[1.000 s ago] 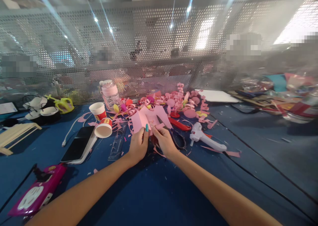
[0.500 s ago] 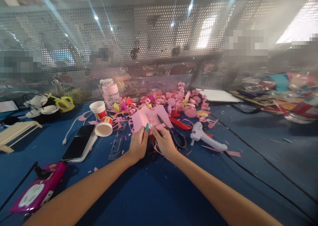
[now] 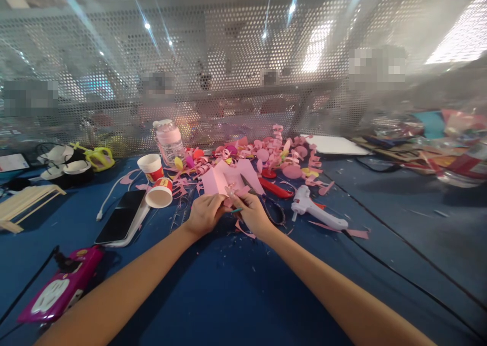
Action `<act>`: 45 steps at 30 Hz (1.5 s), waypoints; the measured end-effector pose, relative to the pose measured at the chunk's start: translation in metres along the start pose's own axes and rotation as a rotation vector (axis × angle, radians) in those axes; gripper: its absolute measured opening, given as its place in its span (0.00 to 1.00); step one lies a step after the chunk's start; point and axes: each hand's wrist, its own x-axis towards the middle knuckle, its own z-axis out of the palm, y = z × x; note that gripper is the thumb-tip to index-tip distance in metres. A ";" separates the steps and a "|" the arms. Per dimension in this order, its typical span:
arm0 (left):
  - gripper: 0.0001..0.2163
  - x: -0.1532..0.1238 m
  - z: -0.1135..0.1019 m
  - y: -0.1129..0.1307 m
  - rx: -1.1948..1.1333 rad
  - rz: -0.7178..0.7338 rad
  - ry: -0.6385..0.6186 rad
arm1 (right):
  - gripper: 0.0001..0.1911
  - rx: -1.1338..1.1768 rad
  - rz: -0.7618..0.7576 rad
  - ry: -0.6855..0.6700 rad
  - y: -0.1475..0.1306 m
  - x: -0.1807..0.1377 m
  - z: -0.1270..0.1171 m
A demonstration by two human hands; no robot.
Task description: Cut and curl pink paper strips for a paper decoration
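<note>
At the middle of the table my left hand (image 3: 205, 215) and my right hand (image 3: 251, 215) meet, fingers pinched together on a small piece of pink paper (image 3: 227, 202). Most of that piece is hidden by the fingers. Right behind them lies a folded sheet of pink paper (image 3: 213, 179) with upright panels. Scissors (image 3: 280, 218) with dark handles rest just beyond my right hand, their blades pointing toward the sheet. A clear ruler (image 3: 179, 213) lies left of my left hand.
Pink paper cutouts (image 3: 292, 171) are heaped behind. A red cutter (image 3: 277, 188) and a corded white glue gun (image 3: 321, 210) lie right. Leftward are paper cups (image 3: 159, 195), a bottle (image 3: 169, 142), a phone (image 3: 120, 218) and a magenta power strip (image 3: 63, 285). A perforated screen (image 3: 228, 57) stands behind.
My left hand has turned and shifted slightly left and down, its thumb now pointing toward my right hand. The fingers of both hands have closed in over the small pink paper.
</note>
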 end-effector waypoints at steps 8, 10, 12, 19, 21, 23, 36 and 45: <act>0.15 0.000 0.001 0.009 -0.215 -0.270 -0.082 | 0.20 -0.020 -0.014 0.043 0.002 0.000 0.001; 0.15 0.001 0.003 0.015 -0.283 -0.457 -0.073 | 0.21 -0.058 -0.030 0.041 0.002 -0.001 0.000; 0.15 0.003 0.005 0.022 -0.340 -0.591 -0.056 | 0.21 -0.080 -0.044 0.050 0.003 -0.001 -0.001; 0.12 0.006 0.011 0.036 -0.407 -0.780 -0.024 | 0.20 -0.200 -0.108 0.125 0.011 -0.003 0.000; 0.12 0.007 0.011 0.037 -0.391 -0.820 -0.033 | 0.20 -0.233 -0.133 0.135 0.011 -0.003 0.001; 0.12 0.008 0.012 0.038 -0.375 -0.847 -0.043 | 0.21 -0.244 -0.131 0.145 0.011 -0.004 0.002; 0.14 0.005 0.013 0.032 -0.442 -0.836 0.002 | 0.29 0.238 0.068 -0.011 0.001 -0.001 -0.002; 0.14 0.006 0.013 0.034 -0.487 -0.822 -0.005 | 0.22 0.201 0.136 0.022 0.014 0.004 0.000</act>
